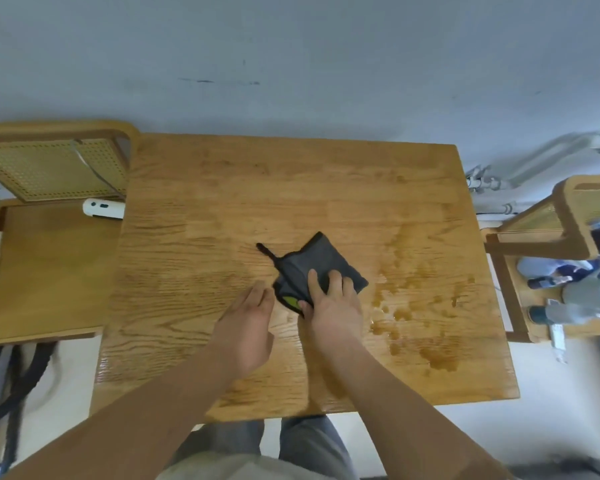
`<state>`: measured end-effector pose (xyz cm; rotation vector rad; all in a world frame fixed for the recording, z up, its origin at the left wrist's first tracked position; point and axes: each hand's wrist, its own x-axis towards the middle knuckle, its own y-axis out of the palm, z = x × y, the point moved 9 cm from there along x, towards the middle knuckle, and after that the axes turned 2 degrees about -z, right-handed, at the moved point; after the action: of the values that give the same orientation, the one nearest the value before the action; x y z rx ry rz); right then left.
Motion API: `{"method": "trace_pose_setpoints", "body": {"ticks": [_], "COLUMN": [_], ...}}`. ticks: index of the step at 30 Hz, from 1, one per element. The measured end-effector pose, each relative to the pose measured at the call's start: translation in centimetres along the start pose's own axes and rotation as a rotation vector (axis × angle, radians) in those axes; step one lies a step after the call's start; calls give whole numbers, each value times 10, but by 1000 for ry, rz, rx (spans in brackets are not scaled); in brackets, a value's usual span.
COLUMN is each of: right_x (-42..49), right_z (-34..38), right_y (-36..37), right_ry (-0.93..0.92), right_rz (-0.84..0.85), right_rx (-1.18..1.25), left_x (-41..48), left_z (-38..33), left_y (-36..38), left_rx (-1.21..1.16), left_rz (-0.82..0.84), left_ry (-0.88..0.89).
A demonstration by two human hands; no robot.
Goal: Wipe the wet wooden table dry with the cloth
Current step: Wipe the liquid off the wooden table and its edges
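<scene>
A folded dark grey cloth [317, 263] with a green tag lies near the middle of the wooden table [194, 237]. My right hand [333, 303] presses on its near right part, fingers on top and thumb at its near edge. My left hand [248, 323] rests on the wood just left of the cloth, its fingertips at the cloth's edge. Water drops and dark wet patches [416, 317] cover the table's right side, to the right of the cloth.
A wooden chair with a cane back [45, 271] stands at the left, a white power strip [103, 208] on its seat. Another chair [565, 244] at the right holds bottles and cleaning items [568, 296]. A wall lies behind the table.
</scene>
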<state>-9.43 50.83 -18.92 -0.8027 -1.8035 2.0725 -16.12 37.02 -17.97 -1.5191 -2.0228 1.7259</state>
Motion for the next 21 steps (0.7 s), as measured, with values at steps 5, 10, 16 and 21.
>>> {"method": "trace_pose_setpoints", "body": {"ticks": [5, 10, 16, 21], "right_x": [-129, -137, -62, -129], "right_z": [-6, -50, -99, -115], "right_y": [34, 41, 14, 24], "right_ry": [-203, -394, -55, -434], "right_rz": [29, 80, -15, 5], "right_rx": [49, -83, 33, 76], "left_x": [-2, -3, 10, 16], "left_z": [-16, -53, -104, -141], "left_y": [6, 22, 25, 39], "left_rx": [-35, -26, 18, 26], "left_rz": [-21, -1, -78, -82], "left_ry": [48, 96, 28, -55]}}
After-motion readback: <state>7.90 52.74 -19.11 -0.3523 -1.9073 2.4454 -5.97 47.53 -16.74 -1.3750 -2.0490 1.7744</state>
